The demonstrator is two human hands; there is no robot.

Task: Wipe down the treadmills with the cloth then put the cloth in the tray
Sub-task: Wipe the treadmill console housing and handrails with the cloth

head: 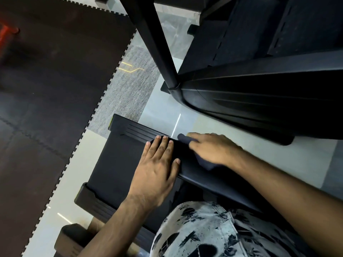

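A black treadmill (118, 160) lies below me, its belt running toward the lower left. My left hand (157, 167) rests flat on the belt near the right side rail, fingers spread a little. My right hand (213, 149) presses a dark cloth (185, 139) onto that side rail (213, 180); the cloth shows at my fingertips and under my palm. A second black treadmill (259, 101) stands to the upper right, its upright post (157, 43) rising toward me. No tray is in view.
Dark interlocking rubber mats (46, 89) cover the floor at left. A grey carpet strip (133, 86) and pale glossy tiles (185, 119) lie between the two machines. My patterned white clothing (204, 232) fills the bottom middle.
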